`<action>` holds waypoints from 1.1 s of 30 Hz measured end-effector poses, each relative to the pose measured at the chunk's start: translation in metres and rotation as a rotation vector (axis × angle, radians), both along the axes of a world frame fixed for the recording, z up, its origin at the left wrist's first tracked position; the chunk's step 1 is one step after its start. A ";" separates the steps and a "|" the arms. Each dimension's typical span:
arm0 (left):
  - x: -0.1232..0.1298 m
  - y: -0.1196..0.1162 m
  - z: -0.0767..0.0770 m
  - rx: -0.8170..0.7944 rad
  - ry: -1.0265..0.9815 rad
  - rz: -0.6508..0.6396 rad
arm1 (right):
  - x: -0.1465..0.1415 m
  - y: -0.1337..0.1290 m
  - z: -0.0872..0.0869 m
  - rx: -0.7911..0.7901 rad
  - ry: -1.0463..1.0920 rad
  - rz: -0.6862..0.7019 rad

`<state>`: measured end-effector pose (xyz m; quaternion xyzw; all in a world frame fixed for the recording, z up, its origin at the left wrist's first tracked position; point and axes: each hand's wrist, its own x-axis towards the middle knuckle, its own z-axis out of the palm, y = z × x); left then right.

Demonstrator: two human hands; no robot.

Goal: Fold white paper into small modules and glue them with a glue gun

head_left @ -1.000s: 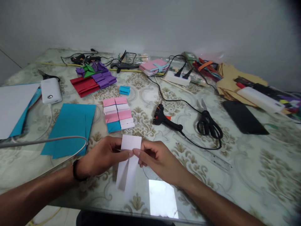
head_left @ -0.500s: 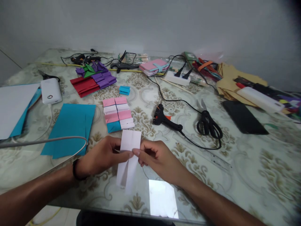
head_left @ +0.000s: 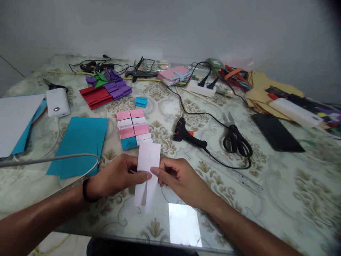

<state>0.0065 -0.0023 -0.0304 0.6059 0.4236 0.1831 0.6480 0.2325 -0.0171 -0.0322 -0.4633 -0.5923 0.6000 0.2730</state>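
A folded strip of white paper (head_left: 148, 156) is held upright between both hands above the table's front part. My left hand (head_left: 124, 176) pinches its left side, thumb across the front. From the right, my right hand (head_left: 177, 177) grips the other edge, its thumb tip close to the left thumb. Below the thumbs the strip's two folded flaps part slightly along the middle. Just beyond it lie folded pink, white and blue paper pieces (head_left: 133, 128), laid out in two columns. Farther back rests a small folded blue paper piece (head_left: 141, 102).
Blue paper sheets (head_left: 80, 142) and a white power bank (head_left: 57, 102) lie at left. A black glue gun (head_left: 189, 135), scissors (head_left: 233, 138) and a dark phone (head_left: 277, 133) are at right. Behind are red folded papers (head_left: 96, 97) and a white power strip (head_left: 201, 89).
The white paper strip has shifted slightly upward and tilted a little in my hands. Both hands keep their hold in nearly the same place.
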 end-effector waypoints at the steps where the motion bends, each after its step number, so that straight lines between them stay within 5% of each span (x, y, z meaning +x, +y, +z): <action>1: 0.000 0.000 -0.001 -0.017 -0.005 -0.014 | 0.000 0.000 0.000 0.001 -0.002 -0.005; 14: 0.001 0.000 0.008 -0.055 0.022 -0.025 | 0.000 0.001 0.003 0.106 -0.034 0.006; 33: -0.001 0.004 -0.001 0.001 0.079 -0.026 | 0.001 0.001 -0.003 0.000 -0.027 0.057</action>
